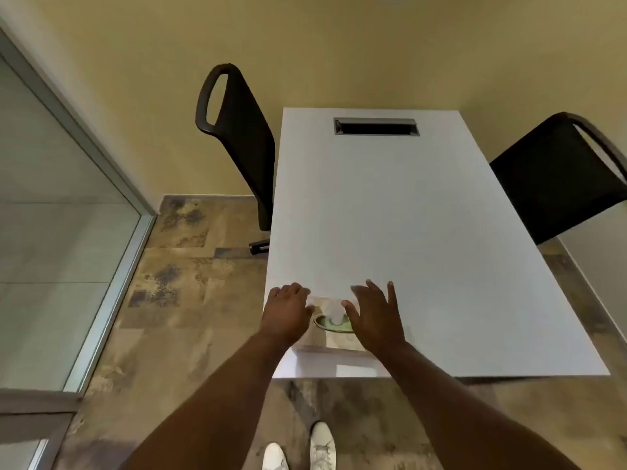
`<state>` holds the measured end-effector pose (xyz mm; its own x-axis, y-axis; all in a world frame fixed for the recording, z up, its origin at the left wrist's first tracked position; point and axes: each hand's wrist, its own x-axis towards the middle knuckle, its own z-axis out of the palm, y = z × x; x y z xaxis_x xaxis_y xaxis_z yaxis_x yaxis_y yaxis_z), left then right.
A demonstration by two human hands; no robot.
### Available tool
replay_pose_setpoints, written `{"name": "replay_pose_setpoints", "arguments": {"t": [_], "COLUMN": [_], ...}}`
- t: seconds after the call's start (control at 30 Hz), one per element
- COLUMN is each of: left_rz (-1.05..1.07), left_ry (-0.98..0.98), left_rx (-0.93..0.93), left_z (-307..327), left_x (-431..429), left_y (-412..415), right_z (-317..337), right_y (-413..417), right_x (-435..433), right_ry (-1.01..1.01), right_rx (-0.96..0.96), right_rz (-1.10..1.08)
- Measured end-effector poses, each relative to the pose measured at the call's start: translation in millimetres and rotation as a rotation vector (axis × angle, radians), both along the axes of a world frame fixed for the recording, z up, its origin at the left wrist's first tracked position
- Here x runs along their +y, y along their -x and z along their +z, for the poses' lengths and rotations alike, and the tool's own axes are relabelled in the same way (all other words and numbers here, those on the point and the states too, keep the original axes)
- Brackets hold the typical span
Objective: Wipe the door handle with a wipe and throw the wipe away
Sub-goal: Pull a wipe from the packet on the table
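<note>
Between left grip (pixel 286 310), curled round pack (pixel 342 341), and spread right grip (pixel 373 317): upright wipe (pixel 334 308).

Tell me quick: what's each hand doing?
Left hand: grips the beige wipe box with green oval opening.
Right hand: open, spread beside the white wipe.

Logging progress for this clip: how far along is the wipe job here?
Done: nothing visible yet. In hand: the left hand holds the box on the table. The right hand is open beside the wipe, which sticks out of the box and is not yet pulled free. Left: pull the wipe, wipe the door handle and bin the wipe. Neither door handle nor bin is in view.
</note>
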<state>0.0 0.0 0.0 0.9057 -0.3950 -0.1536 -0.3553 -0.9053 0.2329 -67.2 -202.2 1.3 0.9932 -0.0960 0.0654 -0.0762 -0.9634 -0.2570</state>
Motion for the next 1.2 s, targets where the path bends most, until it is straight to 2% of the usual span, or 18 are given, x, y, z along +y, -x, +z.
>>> {"name": "replay_pose_setpoints", "arguments": {"t": [0.13, 0.23, 0.43, 0.7, 0.87, 1.2], "left_rz": [0.037, 0.081, 0.205, 0.305, 0.305, 0.283], "left_ry": [0.001, 0.043, 0.166, 0.398, 0.48, 0.569], "left_rx": [0.095, 0.14, 0.159, 0.255, 0.338, 0.341], "left_z": [-16.5, -25.2, -36.7, -21.9, -6.0, 14.6], "left_x": [-21.4, -31.2, -45.6, -40.9, -35.6, -22.0], "left_y": [11.6, 14.0, 10.8, 2.0, -3.8, -9.2], "right_z": [-14.8, -24.4, -37.5, -30.1, -17.5, 6.0], "right_y": [6.8, 5.2, -0.3, -4.6, -12.1, -22.7], "right_x": [4.0, 7.0, 9.2, 6.5, 4.4, 7.1], "right_ry": [-0.114, -0.178, -0.157, -0.284, -0.378, -0.436], "right_rx": [0.162, 0.196, 0.16, 0.009, 0.043, 0.003], "right_rz": [-0.046, -0.11, -0.137, -0.141, -0.049, 0.041]}}
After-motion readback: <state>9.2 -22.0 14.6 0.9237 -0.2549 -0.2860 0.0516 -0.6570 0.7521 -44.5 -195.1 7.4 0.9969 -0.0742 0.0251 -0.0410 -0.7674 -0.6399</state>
